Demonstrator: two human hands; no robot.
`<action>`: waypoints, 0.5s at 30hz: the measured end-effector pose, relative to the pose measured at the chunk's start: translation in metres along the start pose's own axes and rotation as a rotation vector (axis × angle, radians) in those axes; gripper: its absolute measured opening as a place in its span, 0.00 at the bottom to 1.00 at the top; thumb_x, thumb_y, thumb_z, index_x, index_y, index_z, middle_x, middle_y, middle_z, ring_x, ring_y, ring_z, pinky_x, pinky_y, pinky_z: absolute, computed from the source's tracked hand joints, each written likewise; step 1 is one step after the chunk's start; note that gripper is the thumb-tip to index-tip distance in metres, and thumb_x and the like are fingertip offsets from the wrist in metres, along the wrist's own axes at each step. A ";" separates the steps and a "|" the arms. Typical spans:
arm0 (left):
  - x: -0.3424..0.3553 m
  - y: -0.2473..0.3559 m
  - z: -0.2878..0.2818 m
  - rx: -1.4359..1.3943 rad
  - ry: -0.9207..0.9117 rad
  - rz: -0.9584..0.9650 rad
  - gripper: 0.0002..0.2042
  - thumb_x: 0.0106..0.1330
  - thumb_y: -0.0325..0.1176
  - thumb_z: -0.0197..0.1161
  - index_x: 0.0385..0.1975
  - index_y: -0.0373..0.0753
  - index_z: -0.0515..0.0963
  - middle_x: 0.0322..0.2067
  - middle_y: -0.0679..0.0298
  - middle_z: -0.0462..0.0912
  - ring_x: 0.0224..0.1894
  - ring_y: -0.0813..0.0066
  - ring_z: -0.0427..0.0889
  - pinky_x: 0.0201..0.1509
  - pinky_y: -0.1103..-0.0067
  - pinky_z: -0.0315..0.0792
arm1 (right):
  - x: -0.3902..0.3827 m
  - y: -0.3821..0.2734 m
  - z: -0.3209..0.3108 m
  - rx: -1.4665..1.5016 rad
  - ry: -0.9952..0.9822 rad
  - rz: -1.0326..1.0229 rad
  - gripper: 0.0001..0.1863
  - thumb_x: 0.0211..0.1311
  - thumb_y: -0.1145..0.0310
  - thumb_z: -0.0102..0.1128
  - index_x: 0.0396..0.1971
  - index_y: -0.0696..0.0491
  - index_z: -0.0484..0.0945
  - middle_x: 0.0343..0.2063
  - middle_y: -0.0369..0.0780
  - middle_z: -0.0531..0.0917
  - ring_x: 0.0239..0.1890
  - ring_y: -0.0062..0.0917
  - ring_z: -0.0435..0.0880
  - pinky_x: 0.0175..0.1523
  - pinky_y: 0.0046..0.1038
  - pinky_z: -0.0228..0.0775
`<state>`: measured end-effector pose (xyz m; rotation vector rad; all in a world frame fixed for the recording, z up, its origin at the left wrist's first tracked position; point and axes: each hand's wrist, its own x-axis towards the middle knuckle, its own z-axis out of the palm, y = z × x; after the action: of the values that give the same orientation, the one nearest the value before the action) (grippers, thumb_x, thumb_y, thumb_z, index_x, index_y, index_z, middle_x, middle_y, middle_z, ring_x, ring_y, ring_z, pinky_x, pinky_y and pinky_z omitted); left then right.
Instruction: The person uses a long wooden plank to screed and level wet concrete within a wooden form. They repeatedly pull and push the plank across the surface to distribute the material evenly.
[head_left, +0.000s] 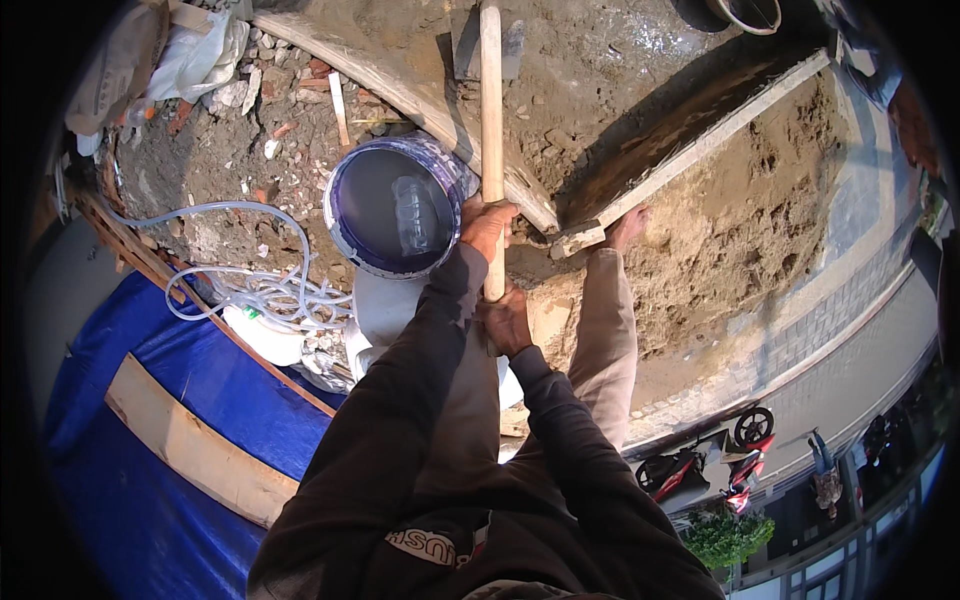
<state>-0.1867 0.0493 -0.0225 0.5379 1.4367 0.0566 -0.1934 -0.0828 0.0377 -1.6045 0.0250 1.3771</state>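
Observation:
My left hand [487, 226] wraps round the pale wooden handle of a hoe [491, 110], above my right hand [508, 318], which closes round the handle's lower end. The handle runs up and away from me. A dark flat blade shows behind its far part, over wet grey mortar or mud [600, 60]. Just left of my left hand is a paint-smeared bucket [333, 215] with greyish water. A clear plastic container [414, 215] lies in that water.
Two wooden boards [400, 98] [720, 130] meet in a V ahead of me, with a sand heap [720, 240] at the right. My bare foot [628, 228] touches the right board. Clear hose [290, 300], rubble [230, 150] and blue tarp [230, 350] lie left. Motorbikes [740, 460] stand beyond.

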 end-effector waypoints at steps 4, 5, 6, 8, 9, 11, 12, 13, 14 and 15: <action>0.054 0.020 0.006 -0.029 0.033 0.078 0.06 0.53 0.28 0.64 0.23 0.38 0.72 0.15 0.67 0.70 0.14 0.78 0.69 0.13 0.80 0.62 | 0.054 0.003 -0.007 -0.111 -0.087 0.004 0.10 0.41 0.80 0.59 0.28 0.58 0.73 0.17 0.35 0.76 0.14 0.19 0.72 0.20 0.24 0.66; 0.061 0.018 0.005 -0.018 0.063 0.080 0.07 0.55 0.29 0.63 0.21 0.39 0.71 0.15 0.67 0.69 0.14 0.78 0.69 0.14 0.80 0.62 | 0.064 0.000 -0.009 -0.149 -0.108 0.023 0.10 0.41 0.80 0.59 0.28 0.58 0.73 0.16 0.35 0.75 0.14 0.19 0.72 0.19 0.24 0.65; 0.065 0.011 0.002 -0.029 0.073 0.049 0.07 0.55 0.29 0.63 0.21 0.39 0.71 0.14 0.67 0.69 0.14 0.78 0.69 0.14 0.80 0.62 | 0.070 -0.003 -0.011 -0.135 -0.133 0.070 0.10 0.40 0.81 0.58 0.27 0.58 0.73 0.15 0.35 0.74 0.13 0.19 0.72 0.19 0.24 0.65; 0.078 -0.006 -0.005 -0.052 0.083 0.000 0.07 0.56 0.29 0.63 0.21 0.39 0.71 0.14 0.67 0.68 0.14 0.77 0.69 0.14 0.79 0.62 | 0.073 0.002 -0.020 -0.087 -0.153 0.240 0.12 0.40 0.81 0.59 0.28 0.57 0.73 0.15 0.35 0.73 0.14 0.19 0.71 0.20 0.24 0.66; 0.079 -0.014 -0.005 -0.011 0.087 -0.155 0.08 0.55 0.30 0.65 0.21 0.40 0.72 0.14 0.68 0.68 0.13 0.75 0.68 0.14 0.77 0.62 | 0.064 0.007 -0.027 -0.050 -0.148 0.367 0.14 0.39 0.81 0.60 0.30 0.56 0.73 0.16 0.35 0.73 0.15 0.18 0.70 0.21 0.23 0.66; 0.064 -0.041 0.008 0.018 0.047 -0.178 0.08 0.53 0.32 0.67 0.23 0.41 0.73 0.17 0.68 0.69 0.15 0.74 0.68 0.16 0.76 0.63 | 0.036 0.017 -0.043 -0.018 -0.108 0.477 0.13 0.39 0.82 0.59 0.28 0.55 0.71 0.16 0.34 0.72 0.14 0.18 0.70 0.19 0.23 0.65; 0.065 -0.045 0.017 0.033 0.028 -0.174 0.08 0.52 0.32 0.68 0.23 0.41 0.73 0.18 0.68 0.69 0.16 0.74 0.68 0.17 0.75 0.63 | 0.024 0.016 -0.048 -0.024 -0.083 0.445 0.10 0.40 0.82 0.57 0.25 0.54 0.69 0.14 0.34 0.71 0.12 0.19 0.70 0.17 0.23 0.63; 0.069 -0.052 0.018 0.019 0.050 -0.236 0.09 0.51 0.33 0.68 0.24 0.41 0.74 0.20 0.68 0.69 0.17 0.74 0.68 0.18 0.75 0.64 | 0.012 0.012 -0.048 -0.014 -0.059 0.442 0.11 0.40 0.82 0.57 0.25 0.54 0.68 0.14 0.34 0.71 0.12 0.19 0.70 0.17 0.23 0.63; 0.070 -0.054 0.028 0.007 0.052 -0.309 0.09 0.50 0.34 0.69 0.24 0.41 0.74 0.22 0.69 0.70 0.19 0.74 0.68 0.20 0.74 0.65 | 0.002 0.010 -0.054 -0.006 -0.013 0.440 0.11 0.40 0.82 0.57 0.26 0.54 0.68 0.15 0.34 0.70 0.12 0.19 0.69 0.17 0.23 0.63; 0.068 -0.057 0.031 -0.061 -0.005 -0.359 0.10 0.49 0.34 0.69 0.26 0.42 0.75 0.24 0.69 0.70 0.22 0.75 0.69 0.22 0.76 0.65 | -0.004 0.008 -0.059 0.003 0.033 0.438 0.12 0.40 0.82 0.57 0.27 0.54 0.68 0.15 0.33 0.70 0.12 0.19 0.69 0.17 0.23 0.63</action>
<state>-0.1626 0.0130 -0.1061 0.2240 1.5027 -0.1864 -0.1557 -0.1277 0.0286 -1.6814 0.4194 1.6774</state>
